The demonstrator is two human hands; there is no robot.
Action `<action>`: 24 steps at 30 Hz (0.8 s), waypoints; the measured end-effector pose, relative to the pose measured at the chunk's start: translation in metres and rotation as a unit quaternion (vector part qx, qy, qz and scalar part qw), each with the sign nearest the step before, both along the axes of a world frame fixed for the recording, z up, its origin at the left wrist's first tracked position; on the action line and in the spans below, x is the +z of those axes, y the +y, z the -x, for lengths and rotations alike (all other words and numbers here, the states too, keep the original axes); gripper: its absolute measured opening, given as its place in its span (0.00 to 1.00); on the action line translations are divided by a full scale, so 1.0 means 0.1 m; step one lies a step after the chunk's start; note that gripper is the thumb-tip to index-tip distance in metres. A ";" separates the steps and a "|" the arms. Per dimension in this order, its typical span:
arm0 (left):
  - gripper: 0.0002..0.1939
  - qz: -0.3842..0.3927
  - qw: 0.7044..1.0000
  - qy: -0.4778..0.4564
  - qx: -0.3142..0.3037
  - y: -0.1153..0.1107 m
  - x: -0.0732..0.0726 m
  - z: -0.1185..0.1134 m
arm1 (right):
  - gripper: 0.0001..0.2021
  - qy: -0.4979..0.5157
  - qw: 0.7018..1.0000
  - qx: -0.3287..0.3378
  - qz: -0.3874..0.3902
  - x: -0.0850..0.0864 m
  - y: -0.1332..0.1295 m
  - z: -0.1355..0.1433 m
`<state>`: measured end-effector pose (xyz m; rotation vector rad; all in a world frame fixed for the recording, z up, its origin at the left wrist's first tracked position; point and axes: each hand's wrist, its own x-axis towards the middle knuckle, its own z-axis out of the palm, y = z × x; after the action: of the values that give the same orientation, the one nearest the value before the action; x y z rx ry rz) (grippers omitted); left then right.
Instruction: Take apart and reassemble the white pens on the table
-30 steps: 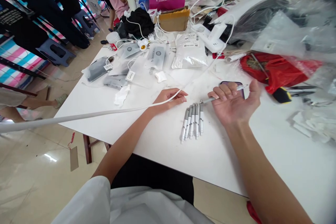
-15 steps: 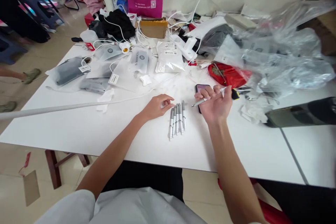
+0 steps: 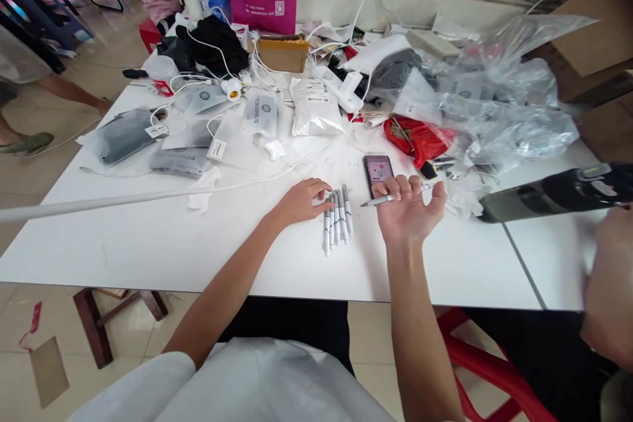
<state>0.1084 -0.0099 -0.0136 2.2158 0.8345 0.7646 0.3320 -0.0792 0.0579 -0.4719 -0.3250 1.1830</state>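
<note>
Several grey-and-white pens (image 3: 338,219) lie side by side on the white table (image 3: 277,257) in front of me. My left hand (image 3: 302,201) rests just left of them, fingers loosely curved and apart, the thumb at the top of the leftmost pen. Palm up, my right hand (image 3: 409,214) has its fingers curled over one more pen (image 3: 380,200), whose grey tip points left toward the row. Just behind that hand lies a phone (image 3: 378,169) with a lit pinkish screen, its lower part covered by the fingers.
Packed clear bags (image 3: 128,135), a white pouch (image 3: 316,109), cables and a red bag (image 3: 420,138) crowd the back. A white cord (image 3: 148,198) crosses the left side. At the right are a dark bottle (image 3: 548,194) and another person's arm (image 3: 610,283).
My left hand has moved slightly closer to the pens. My right hand, still with its pen, has opened its curl somewhat and shows more of the phone. Another person's arm has appeared at right.
</note>
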 end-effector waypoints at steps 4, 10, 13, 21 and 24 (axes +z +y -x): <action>0.17 -0.005 0.999 0.053 -0.004 -0.03 0.08 -0.01 | 0.18 -0.113 0.993 -0.017 0.022 0.01 -0.04 0.00; 0.12 0.065 0.990 0.125 0.015 -0.06 0.29 0.07 | 0.16 -0.400 0.905 -0.132 0.053 -0.19 -0.34 -0.15; 0.12 0.076 0.989 0.127 0.013 -0.05 0.33 0.09 | 0.11 -0.640 0.754 -0.126 0.076 -0.38 -0.50 -0.19; 0.08 0.055 0.984 0.166 0.039 -0.07 0.36 0.06 | 0.28 -0.801 0.593 -0.028 0.079 -0.72 -0.74 0.10; 0.09 0.058 0.981 0.180 0.049 -0.10 0.39 0.05 | 0.30 -0.816 0.568 -0.050 0.093 -0.76 -0.80 0.21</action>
<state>0.1030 -0.0197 0.0256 2.2520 1.1393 0.3488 0.3110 -0.1592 -0.0176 -1.7092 -1.7473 0.2815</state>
